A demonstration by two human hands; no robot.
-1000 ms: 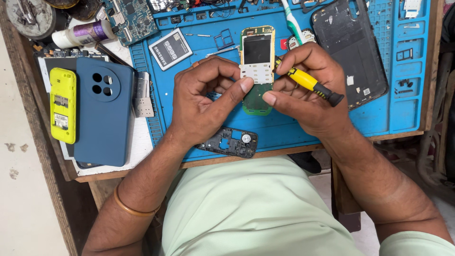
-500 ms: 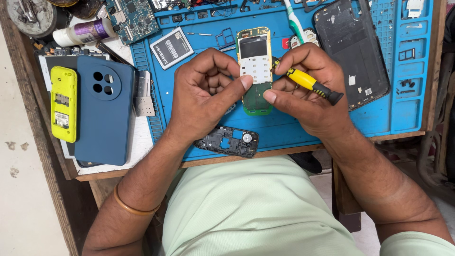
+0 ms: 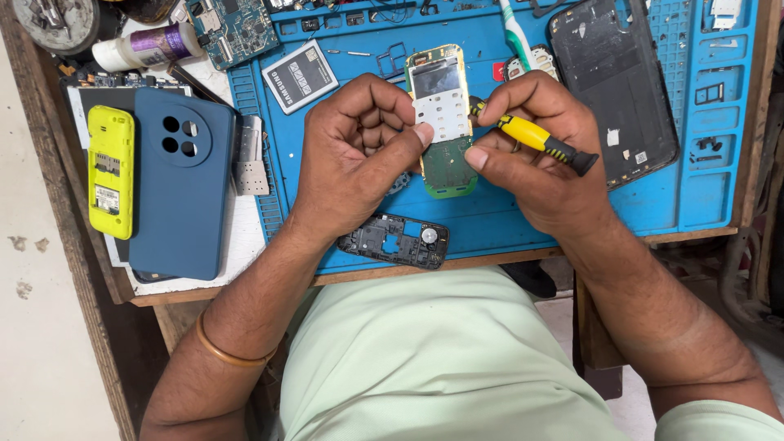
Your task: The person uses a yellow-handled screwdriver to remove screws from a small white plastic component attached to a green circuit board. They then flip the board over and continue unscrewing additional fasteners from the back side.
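A small phone circuit board point(image 3: 442, 114) with a screen and white keypad sheet lies on the blue repair mat point(image 3: 490, 220). My left hand point(image 3: 359, 155) curls beside it, thumb tip pressing the board's left edge. My right hand point(image 3: 539, 155) holds a yellow-and-black screwdriver point(image 3: 535, 139), its tip pointing at the board's right side, while that hand's thumb rests against the board's lower right edge.
A black phone frame point(image 3: 396, 241) lies near the mat's front edge. A battery point(image 3: 300, 75) and a dark phone back cover point(image 3: 612, 82) sit further back. To the left lie a blue phone case point(image 3: 180, 180) and a yellow phone shell point(image 3: 110, 171).
Both hands and the board stay nearly as they were; the view has shifted slightly. The screwdriver remains in the right hand.
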